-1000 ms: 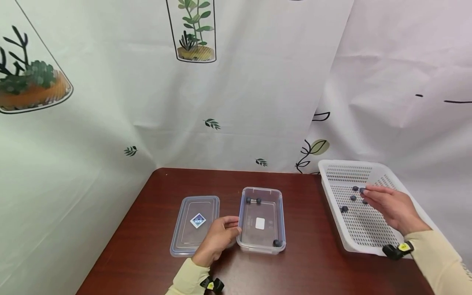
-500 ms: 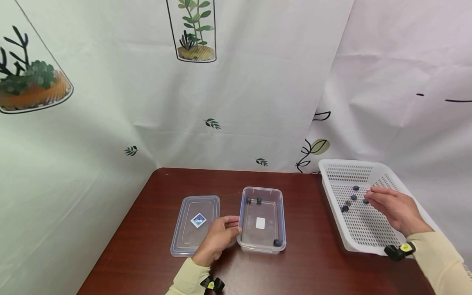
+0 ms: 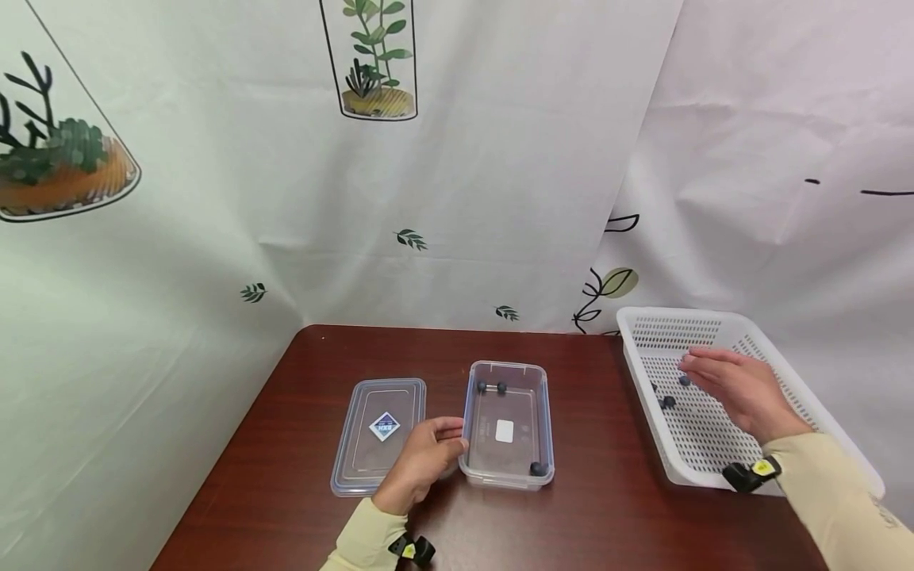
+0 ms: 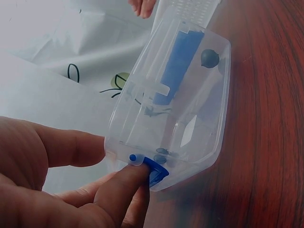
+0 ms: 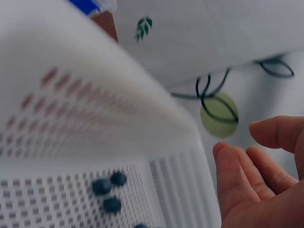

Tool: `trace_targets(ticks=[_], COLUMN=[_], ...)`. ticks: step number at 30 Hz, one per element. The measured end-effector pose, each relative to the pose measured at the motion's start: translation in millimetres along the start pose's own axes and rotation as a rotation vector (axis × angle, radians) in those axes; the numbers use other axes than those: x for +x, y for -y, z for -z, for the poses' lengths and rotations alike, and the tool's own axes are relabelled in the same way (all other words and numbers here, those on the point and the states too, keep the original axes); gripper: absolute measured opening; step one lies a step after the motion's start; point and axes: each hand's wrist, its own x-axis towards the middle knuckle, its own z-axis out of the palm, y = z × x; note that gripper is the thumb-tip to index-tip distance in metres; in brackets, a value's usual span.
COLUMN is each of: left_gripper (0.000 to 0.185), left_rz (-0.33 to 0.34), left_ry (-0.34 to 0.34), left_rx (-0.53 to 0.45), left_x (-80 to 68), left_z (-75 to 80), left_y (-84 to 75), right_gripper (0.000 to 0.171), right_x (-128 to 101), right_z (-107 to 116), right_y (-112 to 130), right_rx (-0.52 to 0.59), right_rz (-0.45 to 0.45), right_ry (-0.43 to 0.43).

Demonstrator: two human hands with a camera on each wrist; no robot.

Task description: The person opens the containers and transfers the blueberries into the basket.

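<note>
On the left of a dark red-brown table (image 3: 236,492), a clear lid (image 3: 360,460) with a blue-and-white sticker (image 3: 384,427) lies flat. Just right of it, a person's left hand (image 3: 420,460) grips a clear container (image 3: 504,479), thumb and fingers clamped on its left side by a blue latch (image 4: 159,175). Inside the container, two dark berries (image 3: 501,388) sit at the far left, with another in the near right corner. Farther right, more berries lie in a white perforated basket (image 3: 678,327) beneath the right hand (image 3: 743,396), its fingers close together and thumb apart.
</note>
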Motion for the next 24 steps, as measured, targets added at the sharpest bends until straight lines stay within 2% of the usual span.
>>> trace_targets(ticks=[5,8,11,12,17,20,24], left_gripper=[0.042,0.042,0.041,0.041,0.042,0.042,0.043], left_rz=[-0.002,0.004,0.012,0.015,0.011,0.002,0.001], left_ry=[0.002,0.004,0.006,0.006,0.006,0.005,0.005], left_rx=[-0.003,-0.003,-0.002,-0.004,-0.003,-0.005,-0.011], left_x=[-0.7,-1.1,-1.3,-1.4,-0.8,0.0,1.0], left_z=[0.9,2.0,3.2,3.5,3.0,1.8,0.6], left_y=[-0.7,-1.1,-1.9,-2.1,-2.1,-1.0,0.6], right_gripper=[0.028,0.026,0.016,0.016,0.047,0.047,0.043], right_x=[6,10,14,16,29,38,46], right_z=[-35,-60,-88,-97,-144,-169,-196], right_y=[1,-1,-6,-8,-22,-34,-52], right_rx=[-0.038,-0.099,-0.191,-0.226,-0.33,-0.333,-0.389], right_rz=[0.015,0.01,0.003,-0.003,-0.043,-0.075,-0.107], right_ry=[0.038,0.056,0.08,0.089,0.12,0.128,0.125])
